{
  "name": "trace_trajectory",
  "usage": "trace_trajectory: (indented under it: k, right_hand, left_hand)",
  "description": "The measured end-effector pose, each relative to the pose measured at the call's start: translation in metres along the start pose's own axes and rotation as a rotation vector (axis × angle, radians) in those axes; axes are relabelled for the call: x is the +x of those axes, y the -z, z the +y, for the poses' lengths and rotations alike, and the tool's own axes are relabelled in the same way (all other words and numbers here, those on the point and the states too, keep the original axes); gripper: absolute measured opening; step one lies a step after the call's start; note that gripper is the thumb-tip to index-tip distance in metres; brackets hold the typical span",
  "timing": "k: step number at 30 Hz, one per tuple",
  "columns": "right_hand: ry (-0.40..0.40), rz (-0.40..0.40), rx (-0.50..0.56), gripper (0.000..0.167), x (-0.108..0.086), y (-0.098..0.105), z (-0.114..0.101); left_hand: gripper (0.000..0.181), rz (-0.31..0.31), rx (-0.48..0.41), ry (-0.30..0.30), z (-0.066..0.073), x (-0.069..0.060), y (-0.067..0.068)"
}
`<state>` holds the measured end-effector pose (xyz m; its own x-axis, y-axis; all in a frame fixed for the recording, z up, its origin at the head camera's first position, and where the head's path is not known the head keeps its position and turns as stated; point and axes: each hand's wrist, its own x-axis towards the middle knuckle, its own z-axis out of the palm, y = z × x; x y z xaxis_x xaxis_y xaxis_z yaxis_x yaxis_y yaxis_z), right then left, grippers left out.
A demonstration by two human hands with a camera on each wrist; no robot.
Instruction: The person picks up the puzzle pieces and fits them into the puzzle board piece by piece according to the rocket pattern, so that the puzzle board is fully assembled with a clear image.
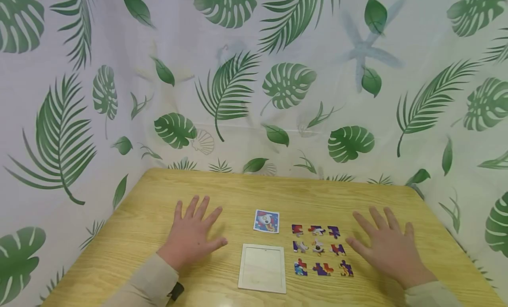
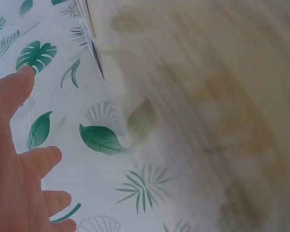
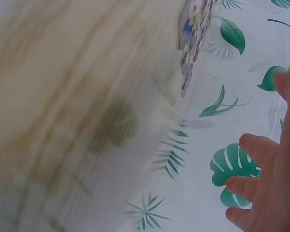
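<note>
My left hand (image 1: 192, 237) is spread with straight fingers at the left of the table, left of an unfilled square puzzle frame (image 1: 242, 268) and a small picture card (image 1: 267, 221) showing a white figure on blue. My right hand (image 1: 390, 249) is spread the same way on the right, its thumb near several loose jigsaw pieces (image 1: 318, 247). These pieces lie apart in rows, coloured purple, red and white. Neither hand holds anything. In the wrist views, the left fingers (image 2: 46, 159) and right fingers (image 3: 249, 188) look extended; the pieces (image 3: 191, 43) appear edge-on in the right wrist view.
The wooden table (image 1: 222, 188) has a rounded far edge. Behind it and at both sides hangs a white curtain (image 1: 238, 152) printed with green leaves. A dark band (image 1: 176, 291) sits at the left sleeve's cuff.
</note>
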<state>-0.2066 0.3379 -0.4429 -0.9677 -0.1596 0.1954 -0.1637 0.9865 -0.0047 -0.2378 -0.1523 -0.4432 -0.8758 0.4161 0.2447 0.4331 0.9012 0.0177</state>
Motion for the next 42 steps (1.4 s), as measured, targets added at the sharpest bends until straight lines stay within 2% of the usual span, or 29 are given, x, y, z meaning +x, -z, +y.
trace_trajectory:
  k: [8, 11, 16, 20, 24, 27, 35, 42]
  right_hand:
    - [0.029, -0.021, 0.081, 0.077, 0.006, -0.001, -0.015]
    - [0.04, -0.038, 0.143, 0.074, 0.008, -0.002, -0.022]
    - [0.051, -0.037, 0.246, 0.07, 0.013, -0.005, -0.034]
    - [0.087, -0.018, 0.318, 0.063, 0.017, -0.009, -0.046]
    - [0.099, -0.039, 0.392, 0.062, 0.019, -0.007, -0.06]
    - [0.098, -0.058, 0.411, 0.062, 0.022, -0.009, -0.067]
    - [0.094, -0.037, 0.375, 0.055, 0.04, -0.025, -0.081]
    - [0.055, -0.062, 0.414, 0.055, 0.049, -0.038, -0.086]
  left_hand:
    - [0.087, -0.081, -0.149, 0.021, 0.019, 0.002, -0.005]
    - [0.086, -0.127, -0.259, 0.016, 0.026, 0.004, -0.007]
    - [0.085, -0.231, -0.495, 0.001, 0.032, 0.005, -0.014]
    - [0.085, -0.272, -0.605, -0.003, 0.035, 0.004, -0.021]
    - [0.086, -0.273, -0.646, -0.005, 0.039, 0.001, -0.026]
    - [0.087, -0.282, -0.642, -0.014, 0.042, -0.001, -0.029]
    - [0.091, -0.297, -0.586, -0.059, 0.042, -0.006, -0.035]
    - [0.096, -0.291, -0.568, -0.067, 0.044, -0.012, -0.038]
